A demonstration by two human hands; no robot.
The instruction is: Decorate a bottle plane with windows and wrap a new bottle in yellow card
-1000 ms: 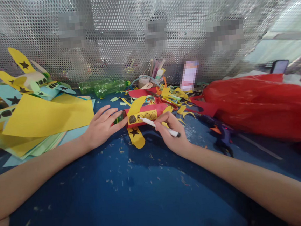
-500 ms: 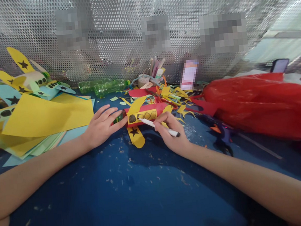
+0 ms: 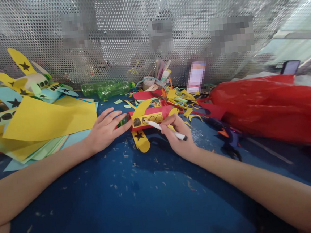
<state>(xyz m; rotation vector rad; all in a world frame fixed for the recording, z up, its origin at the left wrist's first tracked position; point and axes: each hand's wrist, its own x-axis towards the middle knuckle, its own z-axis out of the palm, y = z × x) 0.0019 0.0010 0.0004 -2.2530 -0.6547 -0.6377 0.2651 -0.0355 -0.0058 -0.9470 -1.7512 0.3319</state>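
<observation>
A toy airplane (image 3: 167, 111) made of a bottle wrapped in red paper lies across the blue table, with yellow wings, a black star on the near one. Along its side runs a yellow strip (image 3: 155, 118) of drawn ovals; the leftmost is filled black and the second partly so. My left hand (image 3: 109, 129) grips the airplane's bare green end between thumb and fingers, the other fingers stretched out. A white marker (image 3: 155, 125) is pinched in my right hand (image 3: 179, 136), its tip touching the second oval. The marker's dark end points down to the right.
Yellow, green and blue paper sheets (image 3: 52, 118) lie at left, below finished paper airplanes (image 3: 32, 82). Green bottles (image 3: 115, 89) and paper scraps (image 3: 181, 96) sit behind. A red plastic bag (image 3: 266, 110) and dark scissors-like tool (image 3: 229, 137) are at right. A perforated silver sheet (image 3: 126, 28) stands behind.
The marker and my right hand have shifted very slightly to the right, with the tip still at the second oval. My left hand and the airplane stay in place.
</observation>
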